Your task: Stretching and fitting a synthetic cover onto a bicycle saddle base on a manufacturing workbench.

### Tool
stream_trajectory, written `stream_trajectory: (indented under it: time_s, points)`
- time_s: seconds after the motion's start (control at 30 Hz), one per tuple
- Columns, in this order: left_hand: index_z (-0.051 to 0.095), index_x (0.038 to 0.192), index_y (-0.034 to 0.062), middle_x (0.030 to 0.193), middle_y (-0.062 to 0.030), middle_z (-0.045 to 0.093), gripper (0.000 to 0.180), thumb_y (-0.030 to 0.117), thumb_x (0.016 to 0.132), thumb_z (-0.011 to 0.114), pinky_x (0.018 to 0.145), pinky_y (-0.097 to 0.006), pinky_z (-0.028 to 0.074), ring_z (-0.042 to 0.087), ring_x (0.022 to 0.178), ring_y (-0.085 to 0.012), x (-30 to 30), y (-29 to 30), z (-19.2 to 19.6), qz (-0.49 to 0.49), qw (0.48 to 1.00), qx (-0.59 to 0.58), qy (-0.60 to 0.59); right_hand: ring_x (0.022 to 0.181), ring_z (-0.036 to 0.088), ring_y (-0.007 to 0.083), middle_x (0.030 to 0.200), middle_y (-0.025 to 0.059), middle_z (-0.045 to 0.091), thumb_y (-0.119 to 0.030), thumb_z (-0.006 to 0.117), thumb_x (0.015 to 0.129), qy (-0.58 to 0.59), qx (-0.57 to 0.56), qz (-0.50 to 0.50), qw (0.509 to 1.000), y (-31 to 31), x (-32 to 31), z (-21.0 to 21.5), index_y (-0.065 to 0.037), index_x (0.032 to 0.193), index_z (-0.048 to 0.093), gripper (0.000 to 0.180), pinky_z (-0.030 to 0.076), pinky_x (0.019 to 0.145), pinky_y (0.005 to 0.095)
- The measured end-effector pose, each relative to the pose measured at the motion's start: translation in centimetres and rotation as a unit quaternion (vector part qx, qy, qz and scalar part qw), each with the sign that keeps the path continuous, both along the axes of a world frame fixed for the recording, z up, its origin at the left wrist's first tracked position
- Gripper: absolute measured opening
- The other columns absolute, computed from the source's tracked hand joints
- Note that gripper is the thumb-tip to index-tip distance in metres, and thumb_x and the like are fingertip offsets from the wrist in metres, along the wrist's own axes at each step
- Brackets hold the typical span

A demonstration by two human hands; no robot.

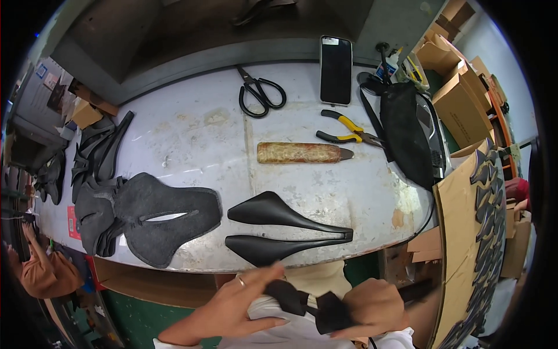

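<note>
Black piece (333, 313): off table's (197, 145) near edge, between hands; long axis left to right, right end nearer body. Right hand (375, 308): closer, curled round right end. Left hand (241, 299): spread beside left end, contact unclear. Saddle (273, 210): farther, on table.

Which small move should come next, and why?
Probably close the left hand on the black piece between the hands: the left looks open, while the right hand appears to grip the piece's right side, so a second hold might steady it.
</note>
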State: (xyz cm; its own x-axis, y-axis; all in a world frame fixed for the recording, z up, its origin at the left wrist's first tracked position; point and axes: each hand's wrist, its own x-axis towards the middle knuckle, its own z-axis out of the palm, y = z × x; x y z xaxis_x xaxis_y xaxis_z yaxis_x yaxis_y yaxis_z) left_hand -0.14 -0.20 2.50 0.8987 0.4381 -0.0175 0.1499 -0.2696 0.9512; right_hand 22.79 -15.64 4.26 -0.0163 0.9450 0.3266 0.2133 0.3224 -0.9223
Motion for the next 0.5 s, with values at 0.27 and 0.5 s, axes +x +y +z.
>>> stream_trajectory:
  time_s: [0.27,0.5]
  points:
    - [0.066,0.116,0.0006,0.125,-0.0186,0.059,0.052,0.025,0.073,0.084,0.093,-0.042,0.048,0.059,0.116,-0.0324,1.7,0.7,3.6,-0.202,0.973,0.08,-0.078,0.052,0.057,0.0238,0.067,0.0122,0.057,-0.011,0.072,0.077,-0.161,0.01,0.209,0.965,2.1,-0.3,4.2,0.008,0.098,0.063,0.029,0.043,0.047,0.0342]
    - [0.067,0.079,-0.0074,0.082,-0.0191,0.068,0.016,0.005,0.078,0.077,0.058,-0.035,0.054,0.068,0.066,-0.0272,-0.8,1.2,2.4,-0.125,0.976,-0.093,-0.151,0.063,0.058,0.0297,0.072,0.0115,0.059,-0.018,0.074,0.085,0.073,-0.146,0.159,0.974,2.0,-0.2,-0.1,0.002,0.077,0.059,0.026,0.046,0.058,0.0384]
